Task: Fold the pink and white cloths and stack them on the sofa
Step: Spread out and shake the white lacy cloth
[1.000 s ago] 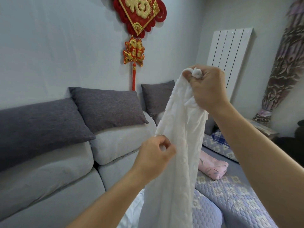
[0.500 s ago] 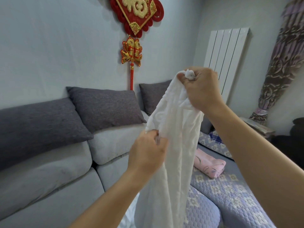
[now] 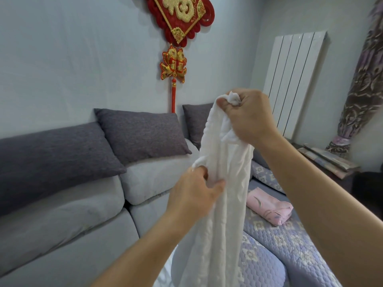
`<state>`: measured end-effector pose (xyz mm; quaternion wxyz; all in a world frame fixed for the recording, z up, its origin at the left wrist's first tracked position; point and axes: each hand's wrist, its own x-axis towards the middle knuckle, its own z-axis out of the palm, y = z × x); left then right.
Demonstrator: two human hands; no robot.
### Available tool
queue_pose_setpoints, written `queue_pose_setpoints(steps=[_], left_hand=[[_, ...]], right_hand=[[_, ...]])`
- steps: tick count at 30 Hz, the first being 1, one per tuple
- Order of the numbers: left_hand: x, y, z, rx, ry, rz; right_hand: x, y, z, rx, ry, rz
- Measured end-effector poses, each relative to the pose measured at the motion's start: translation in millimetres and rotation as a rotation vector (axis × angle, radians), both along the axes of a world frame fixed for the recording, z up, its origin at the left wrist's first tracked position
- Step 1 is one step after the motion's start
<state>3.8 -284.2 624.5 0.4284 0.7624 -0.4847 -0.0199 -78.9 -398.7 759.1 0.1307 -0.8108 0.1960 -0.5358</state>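
The long white textured cloth [image 3: 219, 204] hangs lengthwise, near vertical, in front of the grey sofa [image 3: 87, 214]. The right hand [image 3: 247, 116] grips its bunched top end; the left hand [image 3: 193, 193] pinches an edge lower down. A folded pink cloth [image 3: 269, 206] lies on the sofa's quilted lilac cover [image 3: 290, 245], to the right.

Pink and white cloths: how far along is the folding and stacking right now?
Done: the pink cloth lies folded on the sofa's quilted seat cover. In hand: the white cloth hangs unfolded in the air; the right hand grips a bunched top corner, and the left hand pinches an edge lower down. Left: fold the white cloth, then stack it with the pink one.
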Motion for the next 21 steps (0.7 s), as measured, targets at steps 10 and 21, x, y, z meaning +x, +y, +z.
queue_pose_setpoints(steps=[10,21], left_hand=[[38,38,-2,0.088,0.492,-0.606],[78,68,10,0.276,0.678,-1.007]], right_hand=[[-17,-26,-7,0.128,-0.01,-0.059],[-23,-29,-7,0.128,0.003,-0.022]])
